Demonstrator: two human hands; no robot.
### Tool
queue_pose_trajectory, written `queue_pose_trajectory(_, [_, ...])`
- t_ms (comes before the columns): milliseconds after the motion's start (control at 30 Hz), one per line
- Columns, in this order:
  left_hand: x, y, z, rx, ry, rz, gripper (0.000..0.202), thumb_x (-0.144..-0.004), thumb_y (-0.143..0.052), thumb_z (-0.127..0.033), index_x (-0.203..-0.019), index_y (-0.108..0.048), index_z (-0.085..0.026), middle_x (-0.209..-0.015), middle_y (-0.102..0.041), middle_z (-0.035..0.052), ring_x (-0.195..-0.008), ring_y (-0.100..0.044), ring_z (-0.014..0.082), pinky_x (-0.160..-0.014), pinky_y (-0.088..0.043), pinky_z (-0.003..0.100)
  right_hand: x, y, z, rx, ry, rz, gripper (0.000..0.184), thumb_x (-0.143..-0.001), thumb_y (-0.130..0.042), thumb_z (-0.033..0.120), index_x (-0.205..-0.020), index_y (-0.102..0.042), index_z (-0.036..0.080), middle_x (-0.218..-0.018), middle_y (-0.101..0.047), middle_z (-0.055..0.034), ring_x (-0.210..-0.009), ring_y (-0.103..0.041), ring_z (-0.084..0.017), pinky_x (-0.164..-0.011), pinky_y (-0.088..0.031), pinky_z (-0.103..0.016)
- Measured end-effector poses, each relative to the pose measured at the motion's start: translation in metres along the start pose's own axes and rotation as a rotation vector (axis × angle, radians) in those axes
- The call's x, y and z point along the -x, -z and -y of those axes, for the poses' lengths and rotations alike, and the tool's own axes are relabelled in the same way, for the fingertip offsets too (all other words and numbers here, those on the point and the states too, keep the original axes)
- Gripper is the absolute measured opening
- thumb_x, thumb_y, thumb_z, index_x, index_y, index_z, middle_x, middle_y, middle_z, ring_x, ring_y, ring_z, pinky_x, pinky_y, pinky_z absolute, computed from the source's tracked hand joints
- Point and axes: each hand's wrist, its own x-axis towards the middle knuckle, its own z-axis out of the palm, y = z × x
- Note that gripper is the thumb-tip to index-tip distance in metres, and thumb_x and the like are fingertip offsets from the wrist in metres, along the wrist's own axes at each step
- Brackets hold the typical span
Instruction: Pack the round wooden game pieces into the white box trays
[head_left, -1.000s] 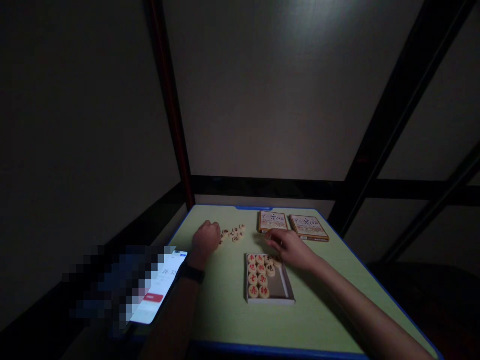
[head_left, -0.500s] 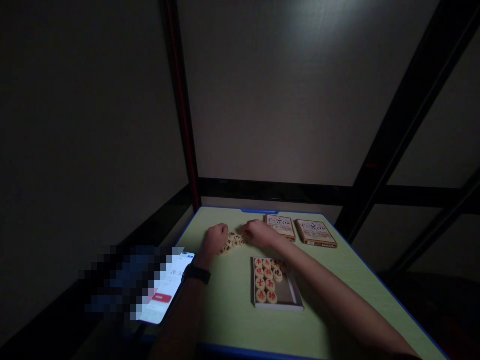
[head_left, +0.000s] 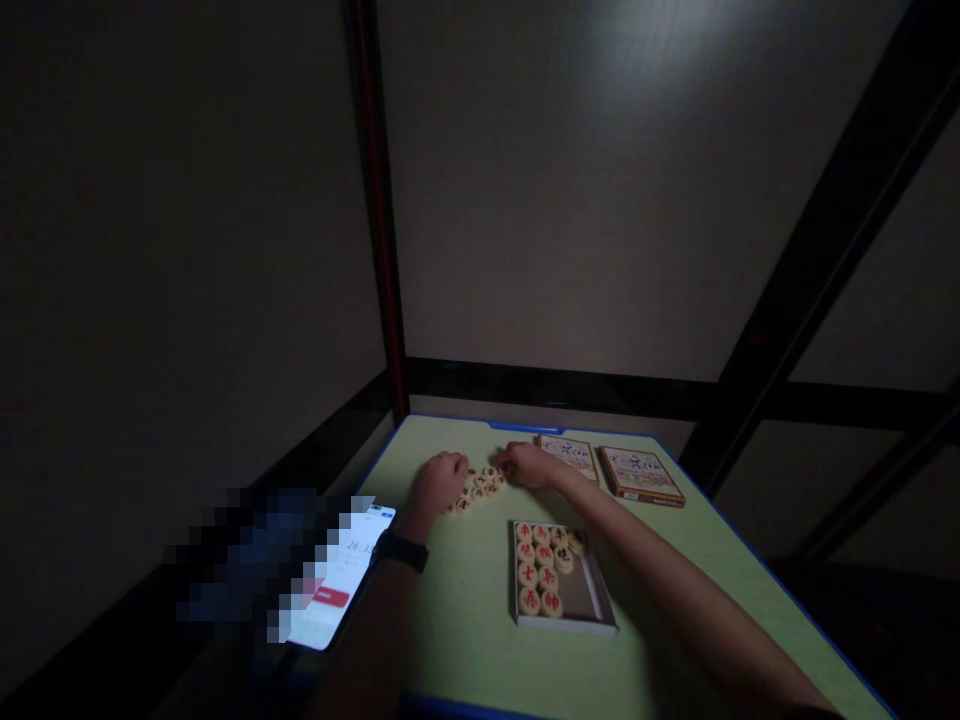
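Observation:
A small heap of round wooden Chinese chess pieces point(head_left: 480, 489) lies on the pale green table, between my two hands. At the heap's left edge is my left hand point(head_left: 441, 481), its fingers curled in; what they hold, if anything, is hidden. My right hand point(head_left: 526, 464) reaches in from the right, fingertips pinched on a piece at the heap's far right side. Nearer to me sits a shallow open box point(head_left: 592, 628) with red-marked pieces in rows on its left and black-marked ones at its upper right. My right forearm passes over the box's right corner.
Two flat decorated boxes point(head_left: 642, 474) lie at the far right of the table point(head_left: 465, 640). A phone with a lit screen point(head_left: 341, 580) is at the left edge, beside my watch-wearing wrist. Walls stand close behind and to the left.
The view has shifted slightly, moving the table a little to the right in the picture. My fingers have shifted slightly at the heap. The pieces in the box look the same.

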Motion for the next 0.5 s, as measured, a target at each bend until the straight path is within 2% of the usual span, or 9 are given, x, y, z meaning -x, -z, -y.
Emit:
queue_pose_trajectory(100, [-0.001, -0.004, 0.001, 0.004, -0.080, 0.011, 0.034, -0.097, -0.043, -0.026, -0.082, -0.074, -0.019, -0.095, -0.071, 0.0080, -0.094, -0.063, 0.0176, -0.085, -0.043, 0.026, 0.002, 0.000, -0.002, -0.026, 0.013, 0.029, 0.036, -0.079, -0.055, 0.005, -0.104, -0.078, 0.018, -0.099, -0.077, -0.0084, -0.091, -0.068, -0.020, -0.077, -0.044, -0.023])
queue_pose_trajectory(333, [-0.003, -0.010, 0.002, 0.071, -0.110, 0.037, 0.036, -0.096, -0.044, -0.030, -0.079, -0.074, -0.019, -0.086, -0.073, 0.0072, -0.085, -0.064, 0.0182, -0.079, -0.044, 0.027, 0.010, 0.005, -0.002, -0.082, 0.028, 0.076, 0.037, -0.081, -0.052, 0.004, -0.102, -0.079, 0.018, -0.085, -0.078, -0.0019, -0.077, -0.068, -0.014, -0.072, -0.044, -0.019])
queue_pose_trajectory(433, [-0.004, -0.010, 0.002, 0.078, -0.107, 0.039, 0.038, -0.096, -0.043, -0.031, -0.078, -0.074, -0.019, -0.084, -0.074, 0.0073, -0.082, -0.064, 0.0182, -0.076, -0.043, 0.027, 0.010, 0.007, 0.001, -0.065, 0.016, 0.056, 0.033, -0.080, -0.054, 0.006, -0.097, -0.079, 0.017, -0.086, -0.078, -0.0041, -0.078, -0.069, -0.016, -0.071, -0.045, -0.021])
queue_pose_trajectory(500, [-0.004, -0.010, 0.003, 0.080, -0.097, 0.043, 0.038, -0.095, -0.043, -0.031, -0.077, -0.074, -0.019, -0.083, -0.074, 0.0074, -0.080, -0.064, 0.0182, -0.075, -0.043, 0.027, 0.008, 0.007, 0.003, -0.046, 0.010, 0.017, 0.033, -0.080, -0.054, 0.008, -0.102, -0.078, 0.016, -0.094, -0.078, -0.0083, -0.087, -0.069, -0.020, -0.076, -0.046, -0.024])
